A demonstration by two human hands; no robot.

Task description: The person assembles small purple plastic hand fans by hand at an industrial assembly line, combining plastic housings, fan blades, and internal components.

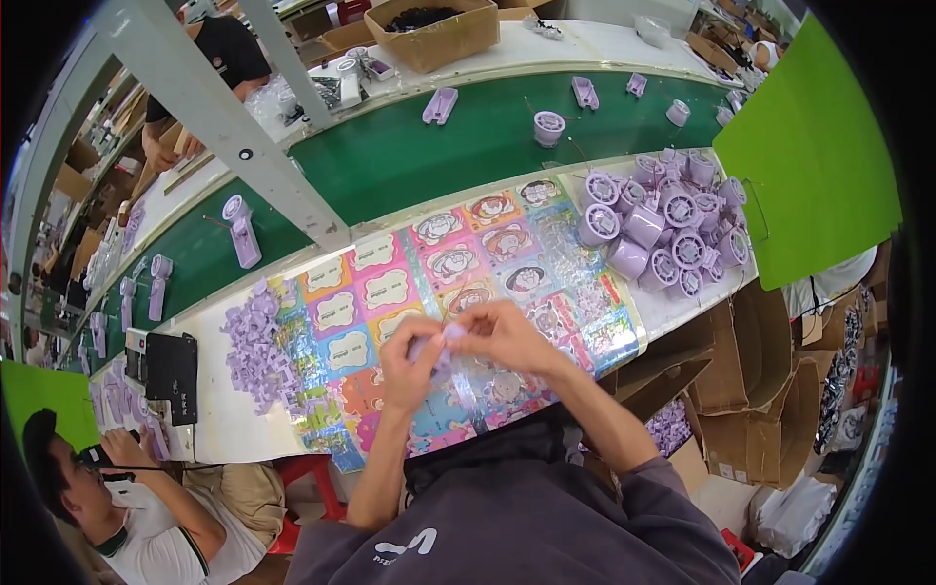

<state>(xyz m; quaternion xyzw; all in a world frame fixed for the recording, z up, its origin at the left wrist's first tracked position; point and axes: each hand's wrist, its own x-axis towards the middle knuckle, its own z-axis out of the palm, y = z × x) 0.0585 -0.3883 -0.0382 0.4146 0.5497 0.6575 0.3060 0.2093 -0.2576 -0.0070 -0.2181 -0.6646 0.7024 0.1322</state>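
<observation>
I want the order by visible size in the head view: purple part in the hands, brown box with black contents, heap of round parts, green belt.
1. Green belt
2. Heap of round parts
3. Brown box
4. Purple part, partly hidden

Two hands (408, 363) at centre; one heap of lilac cups (680, 209) at right, too crowded to count; three flat lilac shells (440, 105) on one green belt (390, 146), top; two lime-green panels (819, 166).

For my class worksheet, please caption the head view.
Left hand and right hand hold a lilac part over a colourful sheet near a green belt.
</observation>
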